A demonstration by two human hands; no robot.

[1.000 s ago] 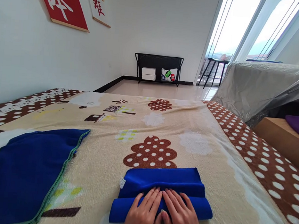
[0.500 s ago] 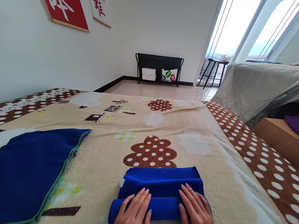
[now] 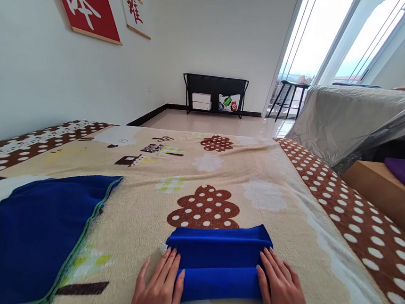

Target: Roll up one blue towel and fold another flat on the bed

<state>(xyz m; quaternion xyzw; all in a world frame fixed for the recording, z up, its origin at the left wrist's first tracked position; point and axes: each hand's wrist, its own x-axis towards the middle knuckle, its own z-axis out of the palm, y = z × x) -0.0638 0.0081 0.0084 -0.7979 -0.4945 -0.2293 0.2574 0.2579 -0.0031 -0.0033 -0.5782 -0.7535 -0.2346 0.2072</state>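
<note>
Left hand (image 3: 158,287), bottom centre-left of frame: open, palm down, fingers straight, fingertips resting on the left end of the folded blue towel (image 3: 219,260). Right hand (image 3: 284,296), bottom centre-right: likewise open and flat, fingertips against the towel's right end. The towel lies between the two hands at bottom centre, a rectangular fold with one crease across, on the patterned blanket (image 3: 289,216). White tag (image 3: 163,248) just beside the left fingertips. Spread blue cloth (image 3: 32,231) at lower left, well apart.
</note>
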